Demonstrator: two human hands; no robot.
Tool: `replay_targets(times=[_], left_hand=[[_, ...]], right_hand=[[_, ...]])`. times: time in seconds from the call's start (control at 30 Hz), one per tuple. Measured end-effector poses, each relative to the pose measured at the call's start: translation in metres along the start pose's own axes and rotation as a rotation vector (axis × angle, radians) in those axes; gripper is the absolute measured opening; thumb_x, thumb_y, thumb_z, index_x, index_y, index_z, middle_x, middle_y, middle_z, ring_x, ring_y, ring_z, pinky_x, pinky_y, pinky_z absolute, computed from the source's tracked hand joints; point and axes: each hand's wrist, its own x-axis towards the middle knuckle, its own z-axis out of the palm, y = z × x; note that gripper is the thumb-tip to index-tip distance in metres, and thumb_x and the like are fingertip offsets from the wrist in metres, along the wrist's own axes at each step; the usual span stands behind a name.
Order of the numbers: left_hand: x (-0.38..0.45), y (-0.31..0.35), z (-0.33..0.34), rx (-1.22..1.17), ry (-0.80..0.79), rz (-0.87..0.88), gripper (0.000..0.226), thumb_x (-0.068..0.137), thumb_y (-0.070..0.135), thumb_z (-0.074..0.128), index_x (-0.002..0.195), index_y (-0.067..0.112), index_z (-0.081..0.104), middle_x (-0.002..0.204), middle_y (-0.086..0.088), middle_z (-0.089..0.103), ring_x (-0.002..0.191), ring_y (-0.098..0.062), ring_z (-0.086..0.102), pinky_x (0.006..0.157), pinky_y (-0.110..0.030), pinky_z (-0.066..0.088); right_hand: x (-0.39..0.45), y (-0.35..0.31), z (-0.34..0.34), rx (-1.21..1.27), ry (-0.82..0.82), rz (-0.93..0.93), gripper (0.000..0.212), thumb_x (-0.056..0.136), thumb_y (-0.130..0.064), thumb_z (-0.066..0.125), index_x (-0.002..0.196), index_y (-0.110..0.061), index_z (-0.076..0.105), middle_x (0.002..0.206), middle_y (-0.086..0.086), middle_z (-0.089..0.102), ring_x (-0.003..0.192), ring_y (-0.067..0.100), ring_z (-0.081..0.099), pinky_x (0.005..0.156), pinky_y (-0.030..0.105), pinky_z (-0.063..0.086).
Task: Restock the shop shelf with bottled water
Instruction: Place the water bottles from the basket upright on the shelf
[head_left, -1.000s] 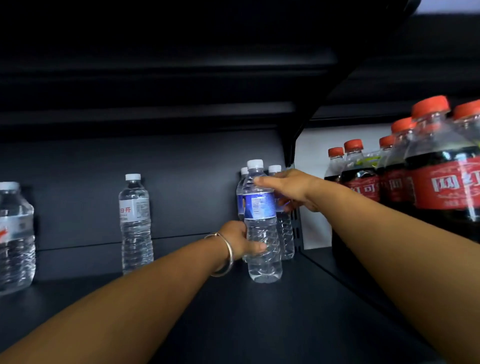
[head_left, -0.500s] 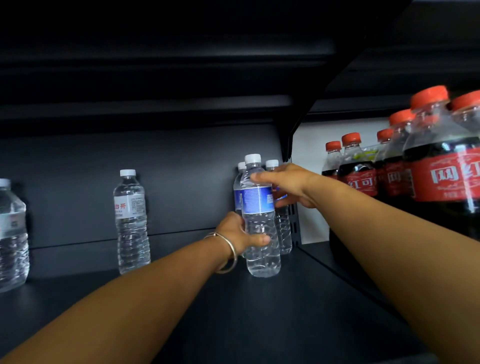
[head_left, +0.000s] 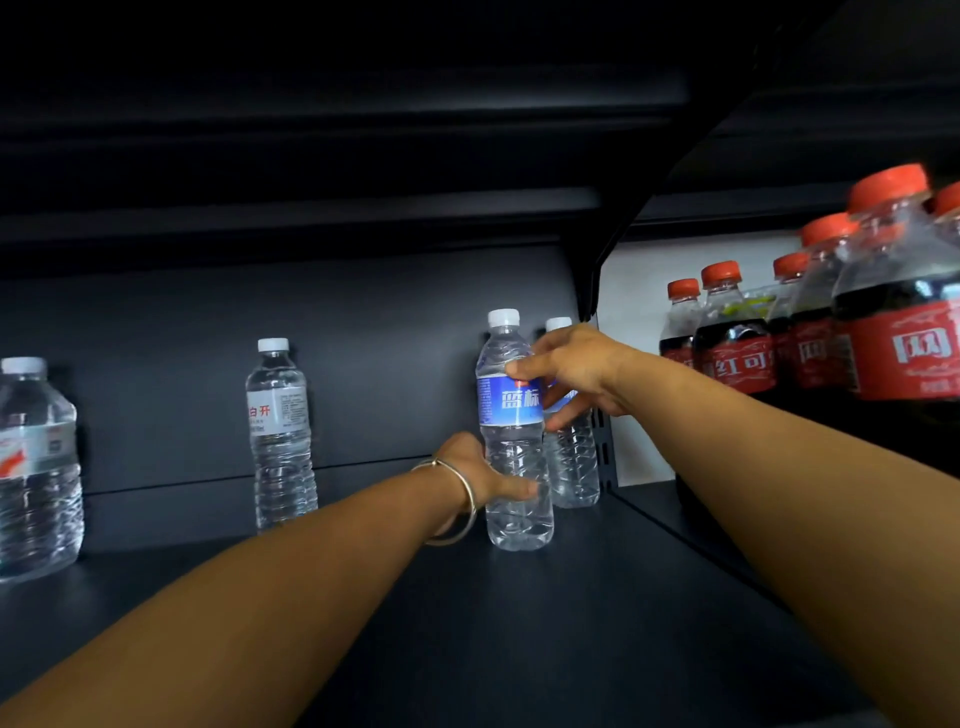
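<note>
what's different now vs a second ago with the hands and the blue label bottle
The front blue-label water bottle has been turned: its label now faces the camera. The right hand slid from over the cap area down to the shoulder, so the white cap is uncovered. The left hand still grips the lower body, the bottle still stands upright on the shelf, and the other bottles are where they were.

On your shelf (head_left: 571, 649), front water bottle (head_left: 514, 467) stands before another (head_left: 574, 467); two more bottles (head_left: 280, 436) left, cola bottles (head_left: 737, 343) right.
</note>
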Motion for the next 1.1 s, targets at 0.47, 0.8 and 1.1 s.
replay_targets(times=[0.47, 0.8, 1.1], left_hand=[[0.025, -0.038, -0.026, 0.111, 0.187, -0.062, 0.041, 0.07, 0.014, 0.08, 0.107, 0.007, 0.065, 0.109, -0.011, 0.069, 0.098, -0.028, 0.066, 0.092, -0.041, 0.051], [0.039, -0.034, -0.02, 0.332, 0.272, -0.091, 0.05, 0.076, 0.021, 0.076, 0.119, 0.004, 0.057, 0.12, -0.012, 0.062, 0.108, -0.028, 0.061, 0.094, -0.033, 0.048], [0.033, -0.022, -0.015, 0.595, 0.246, -0.099, 0.047, 0.087, 0.024, 0.064, 0.126, 0.0, 0.05, 0.126, -0.015, 0.057, 0.116, -0.03, 0.056, 0.098, -0.032, 0.045]], right_hand=[[0.034, -0.014, 0.054, -0.067, 0.063, 0.019, 0.028, 0.09, -0.003, 0.059, 0.117, 0.004, 0.055, 0.101, 0.025, 0.067, 0.079, 0.033, 0.067, 0.073, 0.044, 0.058], [0.035, -0.004, 0.05, -0.204, 0.038, 0.031, 0.033, 0.095, 0.009, 0.041, 0.125, 0.003, 0.052, 0.12, 0.025, 0.06, 0.103, 0.039, 0.064, 0.088, 0.046, 0.053], [0.024, 0.013, 0.036, -0.51, 0.024, -0.033, 0.048, 0.093, 0.01, 0.041, 0.135, -0.011, 0.048, 0.136, 0.011, 0.051, 0.109, 0.028, 0.061, 0.092, 0.038, 0.052]])
